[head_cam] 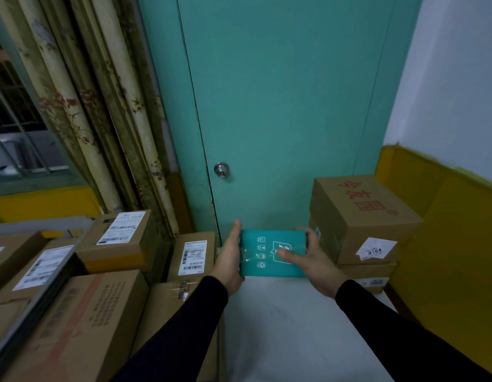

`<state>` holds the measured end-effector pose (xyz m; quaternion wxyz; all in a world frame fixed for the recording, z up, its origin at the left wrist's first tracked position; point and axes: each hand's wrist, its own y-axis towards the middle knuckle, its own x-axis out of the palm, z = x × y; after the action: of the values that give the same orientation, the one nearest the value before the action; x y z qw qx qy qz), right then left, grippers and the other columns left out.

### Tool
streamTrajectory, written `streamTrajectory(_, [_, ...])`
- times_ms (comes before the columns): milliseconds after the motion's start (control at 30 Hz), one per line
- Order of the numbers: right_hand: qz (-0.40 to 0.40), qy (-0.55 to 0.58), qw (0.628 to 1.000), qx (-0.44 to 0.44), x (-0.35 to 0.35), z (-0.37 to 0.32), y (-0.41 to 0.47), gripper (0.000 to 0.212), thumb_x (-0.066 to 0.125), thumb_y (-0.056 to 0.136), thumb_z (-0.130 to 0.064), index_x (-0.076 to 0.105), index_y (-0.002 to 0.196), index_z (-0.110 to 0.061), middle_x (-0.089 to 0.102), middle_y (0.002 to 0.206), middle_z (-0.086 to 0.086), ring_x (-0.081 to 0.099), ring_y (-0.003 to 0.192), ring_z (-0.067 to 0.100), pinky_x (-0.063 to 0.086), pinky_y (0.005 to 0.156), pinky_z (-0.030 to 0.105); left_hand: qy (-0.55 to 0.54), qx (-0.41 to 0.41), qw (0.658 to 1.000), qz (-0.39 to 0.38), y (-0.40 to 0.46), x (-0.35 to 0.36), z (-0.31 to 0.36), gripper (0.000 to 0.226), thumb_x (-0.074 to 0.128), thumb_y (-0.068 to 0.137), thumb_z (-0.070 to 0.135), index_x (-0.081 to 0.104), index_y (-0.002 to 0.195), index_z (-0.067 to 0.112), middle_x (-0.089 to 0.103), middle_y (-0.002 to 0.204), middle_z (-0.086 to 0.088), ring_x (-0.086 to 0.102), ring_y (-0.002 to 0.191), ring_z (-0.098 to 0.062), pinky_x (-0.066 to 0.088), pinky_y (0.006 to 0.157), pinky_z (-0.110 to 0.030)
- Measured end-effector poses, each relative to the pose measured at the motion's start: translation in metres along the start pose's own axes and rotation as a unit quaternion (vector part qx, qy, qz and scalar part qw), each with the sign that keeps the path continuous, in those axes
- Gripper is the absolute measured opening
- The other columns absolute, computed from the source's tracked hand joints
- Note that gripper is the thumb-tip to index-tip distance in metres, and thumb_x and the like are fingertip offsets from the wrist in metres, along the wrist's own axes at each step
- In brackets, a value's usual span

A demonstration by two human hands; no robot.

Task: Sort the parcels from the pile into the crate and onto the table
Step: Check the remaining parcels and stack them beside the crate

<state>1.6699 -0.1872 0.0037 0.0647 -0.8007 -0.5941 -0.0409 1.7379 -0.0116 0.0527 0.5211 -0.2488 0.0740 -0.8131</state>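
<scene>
Head view. A flat rectangular teal parcel (272, 253) with white printed symbols and a strip of clear tape is held in the air between both hands, in front of the lower part of a teal door (280, 106) and above a pale floor (280, 326). The left hand (232, 260) grips the parcel's left edge, its thumb extended upward along that edge and its fingers hidden beneath. The right hand (312, 260) grips the right edge, its thumb pressed flat on the printed top face and its fingers curled round the far corner. Both arms wear dark long sleeves (404, 332). To the left stands a pile of brown cardboard boxes (87, 312) bearing white shipping labels; one small labelled brown box (194, 256) lies just beside the left hand. To the right, a large brown cardboard box with red characters (360, 213) sits on a lower box, close to the right hand. A round metal doorknob (221, 169) is above the parcel. Floral curtains (87, 106) hang at upper left.
</scene>
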Motion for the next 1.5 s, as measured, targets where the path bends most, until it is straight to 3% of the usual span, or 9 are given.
streamTrajectory(133, [-0.007, 0.038, 0.999, 0.009, 0.003, -0.008, -0.001, 0.037, 0.075, 0.084, -0.009, 0.047, 0.108, -0.015, 0.067, 0.106, 0.012, 0.071, 0.085, 0.021, 0.060, 0.074, 0.034, 0.003, -0.065, 0.998, -0.010, 0.001, -0.006, 0.005, 0.030, 0.059, 0.094, 0.044, 0.071, 0.093, 0.016, 0.077, 0.085, -0.008, 0.072, 0.076, -0.026, 0.057, 0.075, -0.035])
streamTrajectory(300, [0.074, 0.123, 0.989, 0.033, 0.002, -0.017, 0.002, 0.032, 0.065, 0.097, -0.033, 0.058, 0.118, -0.011, 0.069, 0.118, 0.021, 0.071, 0.093, 0.024, 0.054, 0.092, 0.049, 0.006, -0.038, 0.999, -0.022, 0.002, -0.015, -0.002, 0.044, 0.066, 0.086, 0.016, 0.060, 0.129, 0.009, 0.075, 0.105, -0.012, 0.072, 0.088, -0.031, 0.061, 0.075, -0.040])
streamTrajectory(467, [-0.005, 0.150, 0.981, 0.119, -0.001, -0.019, 0.002, 0.084, 0.077, 0.084, -0.019, 0.030, 0.153, -0.025, 0.070, 0.128, 0.012, 0.071, 0.110, 0.036, 0.058, 0.091, 0.054, 0.025, 0.067, 0.995, -0.064, 0.001, -0.014, -0.005, 0.089, 0.067, 0.081, -0.001, 0.027, 0.156, 0.027, 0.072, 0.121, -0.007, 0.074, 0.100, -0.030, 0.059, 0.077, -0.039])
streamTrajectory(600, [-0.070, 0.111, 0.985, 0.112, 0.004, -0.029, -0.008, 0.053, 0.072, 0.082, -0.021, 0.057, 0.133, -0.020, 0.073, 0.123, 0.012, 0.070, 0.110, 0.033, 0.061, 0.088, 0.043, 0.056, 0.081, 0.991, -0.090, -0.004, -0.013, 0.001, 0.073, 0.072, 0.078, 0.004, 0.044, 0.141, 0.027, 0.073, 0.122, -0.006, 0.073, 0.104, -0.029, 0.060, 0.079, -0.037])
streamTrajectory(700, [-0.062, 0.084, 0.990, 0.097, 0.004, -0.025, -0.007, 0.067, 0.077, 0.078, -0.022, 0.051, 0.139, -0.022, 0.071, 0.126, 0.009, 0.069, 0.114, 0.033, 0.056, 0.099, 0.050, 0.077, 0.078, 0.990, -0.083, -0.006, -0.011, -0.001, 0.052, 0.075, 0.086, 0.006, 0.048, 0.116, 0.038, 0.074, 0.117, -0.002, 0.074, 0.102, -0.026, 0.060, 0.084, -0.038])
streamTrajectory(900, [-0.051, 0.061, 0.993, 0.082, 0.005, -0.017, -0.001, 0.074, 0.078, 0.078, -0.019, 0.046, 0.144, -0.017, 0.069, 0.130, 0.010, 0.069, 0.115, 0.033, 0.051, 0.105, 0.052, 0.089, 0.088, 0.990, -0.057, -0.002, -0.010, -0.009, 0.052, 0.072, 0.087, -0.002, 0.048, 0.111, 0.037, 0.073, 0.114, 0.000, 0.074, 0.102, -0.026, 0.060, 0.089, -0.040])
streamTrajectory(1100, [-0.060, 0.055, 0.992, 0.092, 0.005, -0.024, -0.004, 0.050, 0.073, 0.089, -0.017, 0.051, 0.133, -0.026, 0.072, 0.125, 0.006, 0.072, 0.109, 0.028, 0.059, 0.094, 0.042, 0.092, 0.075, 0.991, -0.062, 0.000, -0.013, -0.004, 0.064, 0.075, 0.086, 0.003, 0.039, 0.128, 0.035, 0.071, 0.120, -0.003, 0.074, 0.103, -0.026, 0.060, 0.089, -0.039])
streamTrajectory(1333, [-0.049, 0.031, 0.993, 0.105, 0.007, -0.017, 0.000, 0.059, 0.073, 0.090, -0.016, 0.046, 0.142, -0.024, 0.071, 0.126, 0.005, 0.073, 0.106, 0.026, 0.060, 0.090, 0.039, 0.117, 0.067, 0.990, -0.048, 0.003, -0.017, -0.009, 0.072, 0.076, 0.086, 0.005, 0.033, 0.137, 0.032, 0.070, 0.121, -0.003, 0.074, 0.103, -0.026, 0.061, 0.086, -0.039])
streamTrajectory(1500, [-0.067, 0.018, 0.991, 0.111, 0.000, -0.014, -0.006, 0.083, 0.079, 0.078, -0.010, 0.037, 0.148, -0.023, 0.070, 0.127, 0.008, 0.072, 0.108, 0.029, 0.061, 0.083, 0.036, 0.086, 0.052, 0.995, 0.020, 0.008, -0.023, -0.003, 0.108, 0.090, 0.054, 0.067, 0.037, 0.138, 0.022, 0.074, 0.118, -0.002, 0.070, 0.111, -0.027, 0.047, 0.106, -0.054])
